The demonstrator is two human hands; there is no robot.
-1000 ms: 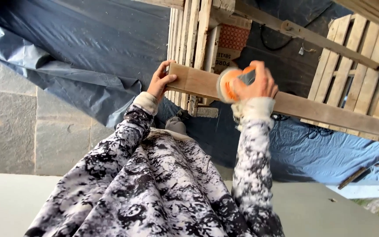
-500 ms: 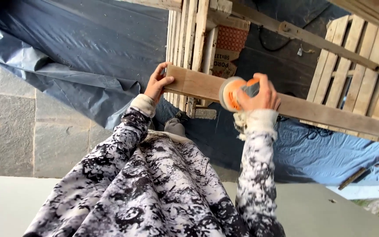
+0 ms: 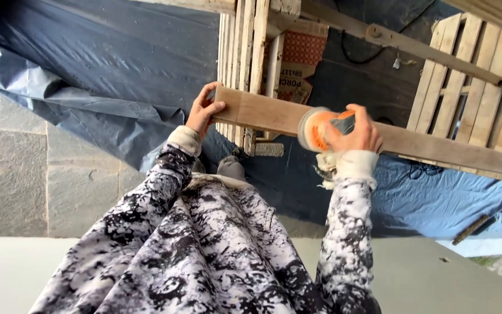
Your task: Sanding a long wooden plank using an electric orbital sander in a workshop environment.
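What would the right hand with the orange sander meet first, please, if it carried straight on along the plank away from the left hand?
Likely nothing soon: past the right hand and sander, the plank looks bare to the picture's edge.

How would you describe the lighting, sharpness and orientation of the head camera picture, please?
Head view: even, soft daylight, no hard shadows or glare; the scene appears upside down. The left hand on the end of the wooden plank is fairly sharp; the right hand and the orange disc sander are slightly smeared; the pallets look soft.
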